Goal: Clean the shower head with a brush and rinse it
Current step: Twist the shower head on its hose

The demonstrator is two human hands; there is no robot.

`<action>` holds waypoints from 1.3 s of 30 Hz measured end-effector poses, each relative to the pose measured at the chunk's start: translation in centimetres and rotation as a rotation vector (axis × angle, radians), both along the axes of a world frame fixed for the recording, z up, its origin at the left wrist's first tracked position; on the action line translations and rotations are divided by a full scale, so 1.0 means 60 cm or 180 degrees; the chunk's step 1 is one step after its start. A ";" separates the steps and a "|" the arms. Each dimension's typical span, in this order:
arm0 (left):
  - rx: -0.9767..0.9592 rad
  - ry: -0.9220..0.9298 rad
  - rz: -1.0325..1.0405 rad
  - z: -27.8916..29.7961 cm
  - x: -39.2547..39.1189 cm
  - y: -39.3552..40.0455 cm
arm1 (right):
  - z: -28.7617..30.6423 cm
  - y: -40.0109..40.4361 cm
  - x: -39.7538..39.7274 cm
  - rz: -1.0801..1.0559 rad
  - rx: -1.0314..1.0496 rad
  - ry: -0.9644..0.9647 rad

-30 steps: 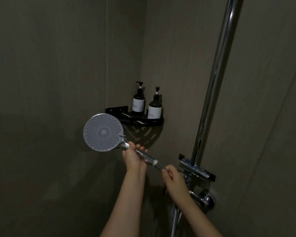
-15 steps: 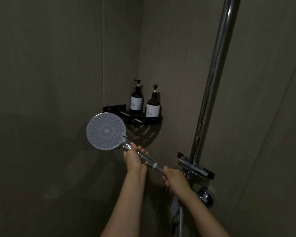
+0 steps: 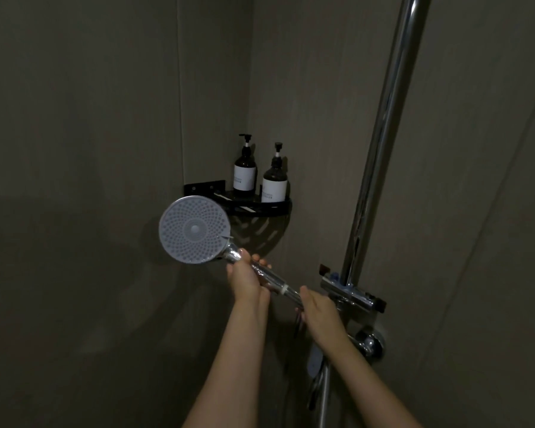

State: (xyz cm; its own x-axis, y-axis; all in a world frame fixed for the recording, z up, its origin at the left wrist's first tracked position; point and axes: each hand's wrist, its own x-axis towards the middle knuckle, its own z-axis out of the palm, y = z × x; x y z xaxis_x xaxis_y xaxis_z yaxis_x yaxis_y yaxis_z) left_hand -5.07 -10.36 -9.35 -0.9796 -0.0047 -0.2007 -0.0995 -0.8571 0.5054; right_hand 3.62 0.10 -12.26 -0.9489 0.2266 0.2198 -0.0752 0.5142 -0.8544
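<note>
Two dark pump bottles stood side by side on the black corner shelf: the taller bottle on the left and the shorter bottle on the right. Each carried a white label with small dark print, too small and dim to be read. No other writing showed in the shower stall.

The left hand was wrapped around the chrome handle of the shower head, fingers curled over the top of the handle just below the round spray face. The grey face, dotted with rings of nozzles, was turned toward the camera and sat in front of and slightly below the left end of the shelf. The handle slanted down and to the right from the face.

The right hand gripped the lower end of that same handle, where it met the hose, with the thumb lying along the metal and the fingers curled beneath. It was just beside the chrome bracket mounted on the tall vertical rail. A round chrome fitting sat on the wall below the bracket.

There was one shower head, held by two hands, with one rail, one shelf and two bottles. Both forearms were bare, reaching up from the bottom edge of the view.
</note>
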 end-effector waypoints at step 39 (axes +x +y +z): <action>0.0032 -0.0101 0.0084 0.004 0.018 0.018 | -0.015 0.030 -0.001 0.0153 -0.0866 0.0332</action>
